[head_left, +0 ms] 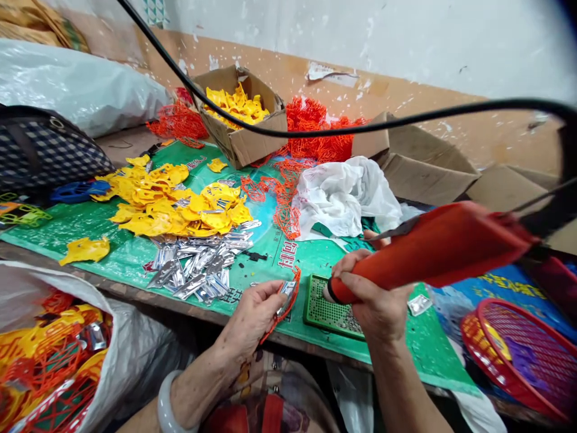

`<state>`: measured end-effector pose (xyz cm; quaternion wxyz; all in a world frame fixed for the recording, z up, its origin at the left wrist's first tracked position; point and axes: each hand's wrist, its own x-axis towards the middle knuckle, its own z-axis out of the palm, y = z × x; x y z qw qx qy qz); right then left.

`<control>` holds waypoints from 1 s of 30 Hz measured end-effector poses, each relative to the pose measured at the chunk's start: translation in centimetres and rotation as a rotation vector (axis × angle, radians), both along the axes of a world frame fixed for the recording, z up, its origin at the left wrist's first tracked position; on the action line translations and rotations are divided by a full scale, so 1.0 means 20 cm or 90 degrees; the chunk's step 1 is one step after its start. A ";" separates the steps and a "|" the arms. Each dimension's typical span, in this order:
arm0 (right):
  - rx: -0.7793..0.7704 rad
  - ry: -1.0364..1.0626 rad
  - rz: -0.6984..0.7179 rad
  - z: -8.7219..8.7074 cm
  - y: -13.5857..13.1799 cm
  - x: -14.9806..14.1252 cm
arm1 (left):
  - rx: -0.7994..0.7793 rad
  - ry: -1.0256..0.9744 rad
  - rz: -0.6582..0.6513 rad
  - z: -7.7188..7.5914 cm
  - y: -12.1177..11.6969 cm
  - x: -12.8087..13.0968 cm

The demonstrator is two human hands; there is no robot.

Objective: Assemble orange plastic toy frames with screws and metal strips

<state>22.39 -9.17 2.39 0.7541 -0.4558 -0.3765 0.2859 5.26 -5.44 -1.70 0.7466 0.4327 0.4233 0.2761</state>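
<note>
My left hand (255,313) pinches a thin orange plastic part together with a silver plate (286,296), near the table's front edge. Wrapped in my right hand (383,300) is a power screwdriver (433,249) covered in red cloth, tilted with its pale tip down. That tip is over a green-rimmed tray (311,300) with a perforated plate holding small bits; whether it touches the plate I cannot tell. Left of my left hand lies a heap of silver plates (198,270), and behind it a pile of yellow plastic parts (175,204).
A black cable (288,129) arches across the view. At the back stand a cardboard box (256,144) of yellow parts and orange lattice pieces (320,141). White plastic bags (347,195) lie mid-table. A red basket (532,355) is at right, and an open sack (135,337) at lower left.
</note>
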 end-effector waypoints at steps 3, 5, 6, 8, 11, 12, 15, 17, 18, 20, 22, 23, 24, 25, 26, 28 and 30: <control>-0.037 -0.013 -0.021 -0.08 0.00 0.02 | 0.025 0.040 -0.043 -0.01 0.01 -0.02; -0.036 -0.005 -0.024 -0.10 0.00 0.01 | 0.047 0.073 -0.062 -0.01 0.03 -0.03; -0.033 0.001 -0.020 -0.11 0.00 0.01 | 0.058 0.089 -0.072 0.00 0.03 -0.04; -0.033 0.007 -0.010 -0.11 0.00 0.01 | 0.081 0.120 -0.095 0.00 0.05 -0.05; -0.047 0.000 0.002 -0.11 0.00 0.01 | 0.111 0.154 -0.118 0.02 0.06 -0.05; -0.050 -0.004 0.002 -0.12 0.00 0.01 | 0.119 0.161 -0.121 0.02 0.07 -0.05; -0.053 -0.014 -0.004 -0.13 -0.01 0.01 | 0.137 0.174 -0.125 0.03 0.07 -0.05; -0.056 -0.016 -0.011 -0.14 -0.01 0.02 | 0.145 0.185 -0.129 0.04 0.07 -0.06; -0.057 -0.018 -0.014 -0.14 -0.01 0.02 | 0.149 0.191 -0.136 0.04 0.07 -0.06; -0.059 -0.031 -0.018 -0.14 -0.01 0.02 | 0.156 0.201 -0.154 0.05 0.08 -0.07; -0.061 -0.054 -0.019 -0.15 -0.01 0.02 | 0.164 0.204 -0.177 0.05 0.09 -0.08; -0.061 -0.066 -0.019 -0.15 -0.01 0.02 | 0.170 0.206 -0.189 0.04 0.10 -0.09; -0.062 -0.075 -0.019 -0.15 0.00 0.02 | 0.177 0.210 -0.199 0.04 0.11 -0.09; -0.062 -0.081 -0.019 -0.15 0.00 0.01 | 0.186 0.215 -0.208 0.04 0.13 -0.10; -0.063 -0.085 -0.020 -0.16 0.00 0.01 | 0.198 0.221 -0.217 0.04 0.14 -0.10; -0.064 -0.083 -0.019 -0.15 0.00 0.01 | 0.218 0.228 -0.241 0.03 0.17 -0.10; -0.067 -0.066 -0.024 -0.14 0.00 0.00 | 0.226 0.235 -0.266 0.04 0.19 -0.10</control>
